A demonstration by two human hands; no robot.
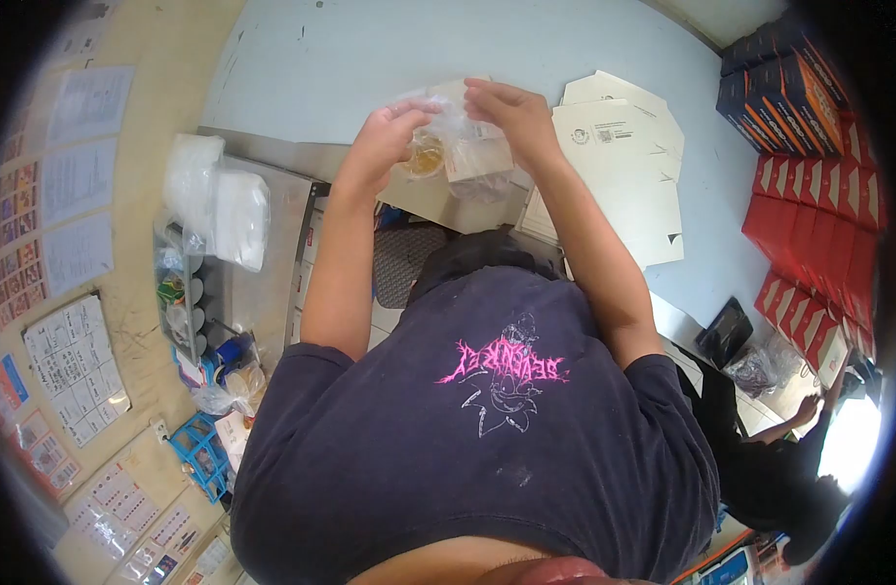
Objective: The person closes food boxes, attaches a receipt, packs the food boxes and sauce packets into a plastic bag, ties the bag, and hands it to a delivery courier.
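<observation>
A clear plastic bag (455,129) hangs between my two hands over the table's near edge. Inside it are a small round packet or tub of yellow liquid (426,158) and a pale box (479,159). My left hand (389,141) pinches the upper left part of the bag, fingers closed. At the upper right, my right hand (514,112) grips the bag with fingers bent and close together. The exact fingertip contact is blurred by the shiny plastic.
Flat white printed cartons (614,175) lie stacked on the light blue table (370,58), right of my hands. Red boxes (809,224) and dark blue boxes (779,97) are piled at far right. White plastic packs (219,200) sit left. Another person (779,458) is at lower right.
</observation>
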